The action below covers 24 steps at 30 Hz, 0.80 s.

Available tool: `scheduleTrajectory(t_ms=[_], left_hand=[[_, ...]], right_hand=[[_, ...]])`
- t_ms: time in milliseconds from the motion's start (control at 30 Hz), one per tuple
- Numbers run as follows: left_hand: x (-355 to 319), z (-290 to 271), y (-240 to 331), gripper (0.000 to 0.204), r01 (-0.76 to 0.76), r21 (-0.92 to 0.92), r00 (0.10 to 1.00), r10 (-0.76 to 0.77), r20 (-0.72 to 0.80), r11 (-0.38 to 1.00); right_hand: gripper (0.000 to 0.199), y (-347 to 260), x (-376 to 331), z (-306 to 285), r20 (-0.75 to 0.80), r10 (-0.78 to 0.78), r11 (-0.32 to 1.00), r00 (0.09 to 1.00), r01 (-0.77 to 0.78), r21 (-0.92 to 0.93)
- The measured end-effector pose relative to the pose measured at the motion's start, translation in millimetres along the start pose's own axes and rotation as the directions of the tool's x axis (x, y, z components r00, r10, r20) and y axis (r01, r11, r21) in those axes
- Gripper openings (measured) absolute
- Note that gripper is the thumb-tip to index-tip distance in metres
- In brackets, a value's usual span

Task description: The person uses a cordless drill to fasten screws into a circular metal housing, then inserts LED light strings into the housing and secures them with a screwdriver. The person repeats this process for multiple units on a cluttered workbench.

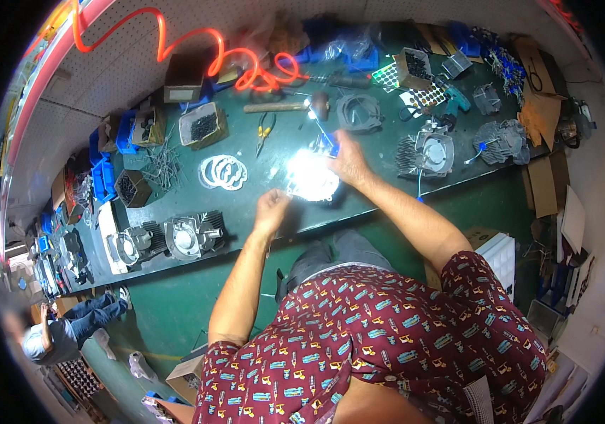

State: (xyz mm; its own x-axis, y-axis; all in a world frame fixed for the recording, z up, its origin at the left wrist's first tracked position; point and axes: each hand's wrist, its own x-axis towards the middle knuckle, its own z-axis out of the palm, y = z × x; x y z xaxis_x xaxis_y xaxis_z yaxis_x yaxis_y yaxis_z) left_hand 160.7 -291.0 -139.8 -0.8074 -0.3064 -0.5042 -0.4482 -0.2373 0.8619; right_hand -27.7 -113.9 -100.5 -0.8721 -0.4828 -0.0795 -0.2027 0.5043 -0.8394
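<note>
A round metal casting (313, 177) lies on the green bench in front of me, its surface washed out by glare. My right hand (349, 161) is at its upper right edge, fingers closed round a blue piece (333, 145) with a thin pale shaft pointing away from me; its kind is unclear. At the casting's lower left, my left hand (272, 210) is closed with the fingertips pinched together. Whatever it holds, if anything, is too small to make out. White ring-shaped gaskets (222, 173) lie left of the casting, with yellow-handled pliers (266, 134) beyond them.
A hammer (281, 107) and a clear-grey round cover (359, 113) lie behind the casting. Finned engine castings stand right (426, 152) and left (191, 237). Boxes of dark screws (203, 127) line the back. A coiled orange hose (218, 56) hangs above. Another person (69, 328) sits far left.
</note>
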Motion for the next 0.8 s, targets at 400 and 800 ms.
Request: scheduleTrajectory(t_ms=[400, 800], left_hand=[[12, -10, -2, 0.019, -0.360, 0.526, 0.925, 0.369, 0.092, 0.771], [12, -16, -7, 0.012, 0.349, -0.368, 0.896, -0.191, 0.402, 0.862]], right_hand=[[0.049, 7, 2, 3, -0.006, -0.015, 1.000, 1.000, 0.015, 0.002], [0.051, -3, 1, 1, 0.011, -0.081, 0.997, 0.997, 0.081, -0.011]])
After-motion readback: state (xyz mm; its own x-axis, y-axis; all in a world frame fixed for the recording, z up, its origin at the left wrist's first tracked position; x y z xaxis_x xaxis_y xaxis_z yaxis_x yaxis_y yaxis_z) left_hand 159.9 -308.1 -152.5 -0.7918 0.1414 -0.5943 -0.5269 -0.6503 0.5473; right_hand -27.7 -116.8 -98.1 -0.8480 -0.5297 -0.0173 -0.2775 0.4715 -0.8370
